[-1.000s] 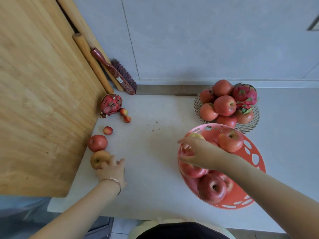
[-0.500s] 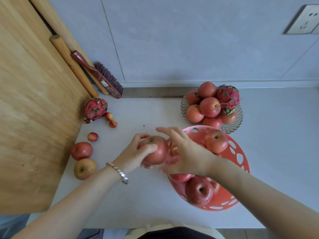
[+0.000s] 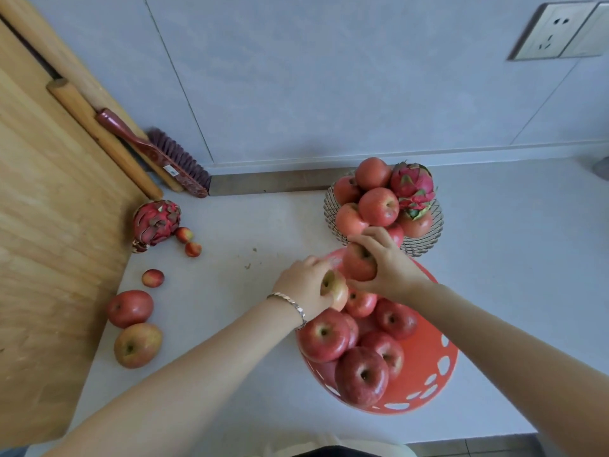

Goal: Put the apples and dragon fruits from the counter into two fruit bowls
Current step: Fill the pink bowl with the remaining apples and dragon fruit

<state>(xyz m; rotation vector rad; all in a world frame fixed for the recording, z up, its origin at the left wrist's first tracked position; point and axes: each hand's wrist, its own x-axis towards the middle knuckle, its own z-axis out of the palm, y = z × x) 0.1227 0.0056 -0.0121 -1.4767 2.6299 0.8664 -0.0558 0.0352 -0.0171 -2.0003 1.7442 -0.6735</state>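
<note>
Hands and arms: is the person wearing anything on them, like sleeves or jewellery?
Both arms are bare, with no sleeves in view. The left hand has a thin silver-coloured link bracelet around its wrist. The right hand shows no ring, watch or glove.

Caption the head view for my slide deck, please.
Both hands, left and right, each lower an apple into the orange bowl; more fruit waits on the counter.

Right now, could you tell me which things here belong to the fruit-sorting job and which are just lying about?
Job: red bowl, wire bowl, counter dragon fruit, two loose apples, apples in left hand and right hand.
Lying about: brush, rolling pin, wall socket.
</note>
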